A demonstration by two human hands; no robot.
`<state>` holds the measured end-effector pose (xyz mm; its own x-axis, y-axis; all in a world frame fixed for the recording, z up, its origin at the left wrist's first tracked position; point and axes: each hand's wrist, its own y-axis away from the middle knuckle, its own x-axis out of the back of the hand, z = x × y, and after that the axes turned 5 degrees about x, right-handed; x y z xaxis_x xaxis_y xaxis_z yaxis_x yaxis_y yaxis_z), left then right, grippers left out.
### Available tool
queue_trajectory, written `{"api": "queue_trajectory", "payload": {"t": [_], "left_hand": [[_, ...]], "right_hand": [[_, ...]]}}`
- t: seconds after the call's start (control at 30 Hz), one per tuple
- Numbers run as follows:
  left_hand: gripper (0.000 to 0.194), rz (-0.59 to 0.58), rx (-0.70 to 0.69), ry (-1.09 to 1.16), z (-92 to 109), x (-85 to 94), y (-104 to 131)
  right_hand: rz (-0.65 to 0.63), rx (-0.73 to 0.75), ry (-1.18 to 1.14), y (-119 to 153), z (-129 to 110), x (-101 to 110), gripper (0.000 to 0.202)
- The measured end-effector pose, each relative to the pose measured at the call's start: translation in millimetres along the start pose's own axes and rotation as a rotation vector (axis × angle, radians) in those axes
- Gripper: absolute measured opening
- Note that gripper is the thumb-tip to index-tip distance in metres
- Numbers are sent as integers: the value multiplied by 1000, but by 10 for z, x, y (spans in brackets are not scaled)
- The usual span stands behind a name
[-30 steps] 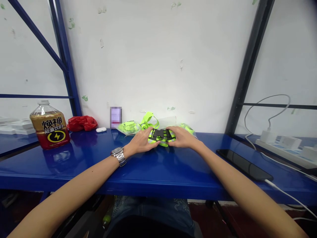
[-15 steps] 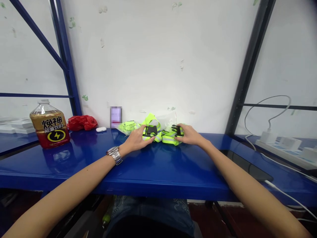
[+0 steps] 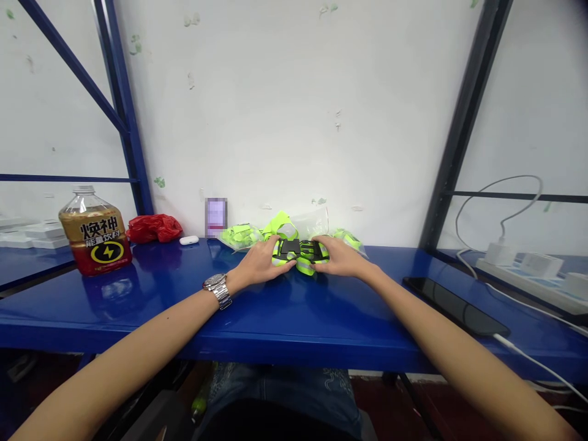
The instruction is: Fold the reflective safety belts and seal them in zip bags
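My left hand [image 3: 263,262] pinches the black socket half of a buckle [image 3: 290,247] on a yellow-green reflective strap. Facing it, my right hand [image 3: 339,256] grips the black pronged half [image 3: 310,250] of the same buckle. The two halves meet end to end or nearly so; whether they are locked cannot be made out. Folded strap [image 3: 305,267] hangs below and between the hands. Behind my left hand lies a clear bag with yellow-green material [image 3: 241,234], and a loop of strap [image 3: 281,223] rises behind the buckle. Another bagged yellow-green bundle [image 3: 348,237] sits behind my right hand.
On the blue table [image 3: 275,324], a large drink bottle [image 3: 97,236], a red plastic bag [image 3: 155,228] and a white case [image 3: 188,240] stand left. An upright phone [image 3: 215,215] leans at the wall. A black phone [image 3: 454,306] with a cable and a power strip [image 3: 528,282] are right.
My right hand has moved left with the pronged half, and my left hand slightly right. The gap between the buckle halves has closed up. The bundle behind my right hand has come into view.
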<state>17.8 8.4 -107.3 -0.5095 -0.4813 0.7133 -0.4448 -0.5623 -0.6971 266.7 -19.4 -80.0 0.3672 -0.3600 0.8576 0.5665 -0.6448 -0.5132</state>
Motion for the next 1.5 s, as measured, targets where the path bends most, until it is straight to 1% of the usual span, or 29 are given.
{"api": "queue_trajectory", "payload": {"t": [0.2, 0.57, 0.87, 1.1, 1.5], "left_hand": [[66, -7, -15, -5, 13, -6, 8], [66, -18, -21, 6, 24, -2, 11], [65, -31, -28, 7, 14, -2, 17], [65, -53, -36, -1, 26, 20, 25], [65, -45, -63, -51, 30, 0, 33]], "right_hand": [[4, 13, -30, -3, 4, -19, 57], [9, 42, -69, -4, -8, -19, 53], [4, 47, -55, -6, -7, -27, 51], [10, 46, -28, -1, -23, -21, 54], [-6, 58, -15, 4, -88, -16, 52]]}}
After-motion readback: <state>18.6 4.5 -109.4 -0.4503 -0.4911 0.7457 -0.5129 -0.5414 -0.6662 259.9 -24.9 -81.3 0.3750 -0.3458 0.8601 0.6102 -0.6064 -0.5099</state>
